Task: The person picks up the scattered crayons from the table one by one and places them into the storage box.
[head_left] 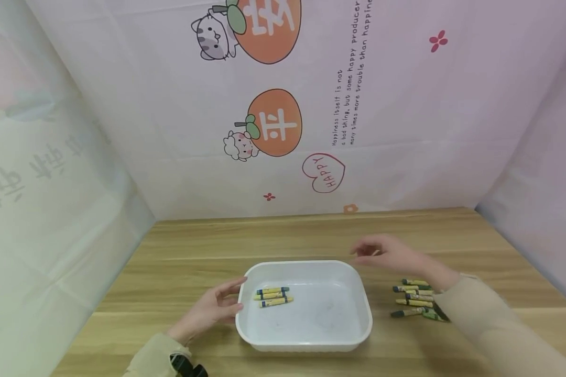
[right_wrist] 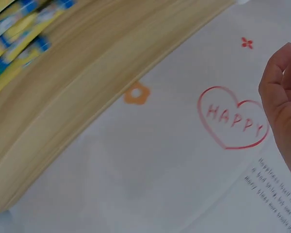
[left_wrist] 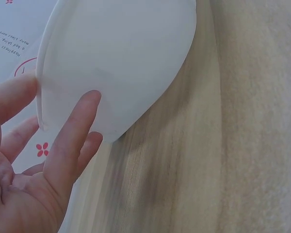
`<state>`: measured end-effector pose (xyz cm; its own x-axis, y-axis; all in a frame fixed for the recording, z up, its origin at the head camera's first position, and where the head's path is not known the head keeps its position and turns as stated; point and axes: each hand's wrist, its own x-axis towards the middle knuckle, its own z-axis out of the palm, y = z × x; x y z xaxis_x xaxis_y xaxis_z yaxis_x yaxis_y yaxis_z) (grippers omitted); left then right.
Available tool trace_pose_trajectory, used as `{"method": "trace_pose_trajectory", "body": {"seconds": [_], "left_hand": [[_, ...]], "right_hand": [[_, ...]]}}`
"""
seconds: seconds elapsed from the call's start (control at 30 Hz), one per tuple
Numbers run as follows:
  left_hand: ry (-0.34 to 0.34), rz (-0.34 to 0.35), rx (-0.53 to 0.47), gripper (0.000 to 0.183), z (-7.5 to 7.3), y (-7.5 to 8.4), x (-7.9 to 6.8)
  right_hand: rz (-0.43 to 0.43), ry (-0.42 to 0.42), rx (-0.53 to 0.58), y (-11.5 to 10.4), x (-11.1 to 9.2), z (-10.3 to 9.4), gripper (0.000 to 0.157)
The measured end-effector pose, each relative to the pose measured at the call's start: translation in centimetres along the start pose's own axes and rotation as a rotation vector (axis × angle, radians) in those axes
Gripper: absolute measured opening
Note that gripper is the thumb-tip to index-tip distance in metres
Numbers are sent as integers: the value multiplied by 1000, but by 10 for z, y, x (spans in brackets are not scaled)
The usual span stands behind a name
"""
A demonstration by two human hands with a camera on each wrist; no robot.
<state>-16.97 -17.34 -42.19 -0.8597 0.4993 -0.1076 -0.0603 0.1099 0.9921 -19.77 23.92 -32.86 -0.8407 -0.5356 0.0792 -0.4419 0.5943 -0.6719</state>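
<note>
A white plastic tray [head_left: 306, 343] sits on the table with three yellow-wrapped crayons [head_left: 272, 296] side by side in its left part. Against the tray's left wall, my left hand [head_left: 215, 305] touches the rim and outer side with extended fingers; the left wrist view shows these fingers [left_wrist: 70, 131] spread along the white wall. Above the far right corner of the tray hovers my right hand [head_left: 382, 250], slightly blurred, its fingers loosely bent and nothing visible in them. Several more crayons [head_left: 412, 297] lie right of the tray, partly hidden by the right sleeve.
The wooden table [head_left: 193, 251] meets a white printed cloth [head_left: 396, 173] at its back edge. Cloth also hangs on the left [head_left: 52, 235] and right sides. A dark band [head_left: 184, 365] is on the left wrist.
</note>
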Motion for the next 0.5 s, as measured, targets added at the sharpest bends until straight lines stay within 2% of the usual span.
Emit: {"method": "trace_pose_trajectory", "body": {"seconds": [0.23, 0.5], "left_hand": [[-4, 2, -6, 68, 1, 1, 0], [-8, 2, -5, 68, 2, 3, -1]], "right_hand": [[90, 49, -54, 29, -29, -21, 27], [85, 28, -75, 79, -49, -25, 25]]}}
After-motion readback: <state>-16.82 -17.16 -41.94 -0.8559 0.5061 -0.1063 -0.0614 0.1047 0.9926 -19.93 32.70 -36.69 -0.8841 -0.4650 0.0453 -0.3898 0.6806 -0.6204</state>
